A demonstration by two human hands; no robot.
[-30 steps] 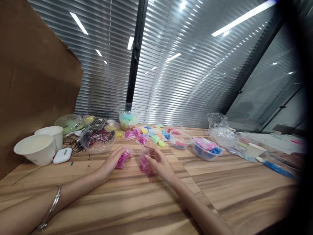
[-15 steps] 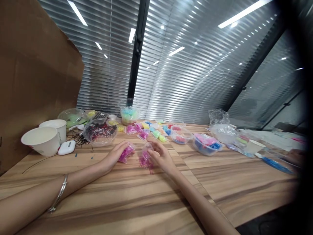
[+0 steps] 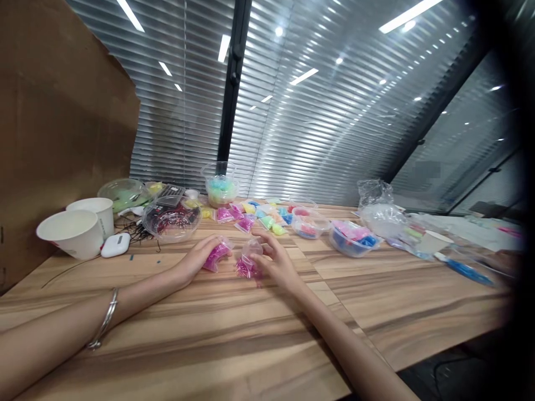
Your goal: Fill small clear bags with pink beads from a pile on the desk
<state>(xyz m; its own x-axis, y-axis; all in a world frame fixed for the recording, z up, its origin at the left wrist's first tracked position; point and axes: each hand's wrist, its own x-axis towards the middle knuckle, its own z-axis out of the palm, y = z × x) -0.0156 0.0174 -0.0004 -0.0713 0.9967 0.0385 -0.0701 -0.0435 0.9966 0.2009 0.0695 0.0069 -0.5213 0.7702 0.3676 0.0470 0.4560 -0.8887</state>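
Observation:
My left hand [image 3: 205, 254] is closed around a small clear bag of magenta bits [image 3: 214, 258], just above the wooden table. Beside it, my right hand [image 3: 273, 260] pinches a clear plastic piece [image 3: 252, 248] between thumb and fingers. I cannot tell whether that piece is a small cup or a bag. Magenta bits [image 3: 246, 268] show in or right below it, and a few lie on the wood by my right fingers. Behind both hands spreads a group of small filled bags, among them a magenta bag [image 3: 244, 224] and a yellow-green bag [image 3: 278, 229].
White paper cups [image 3: 71, 234] and a white case [image 3: 116, 245] stand at left, near a clear bowl of dark red strands [image 3: 171, 220]. A tub of blue and pink packets [image 3: 353, 239] sits to the right. Another person's hand [image 3: 504, 262] shows at far right.
The clear piece in my right hand has turned slightly more upright, with the magenta bits lower in it. My left hand keeps its hold. The camera view has shifted slightly.

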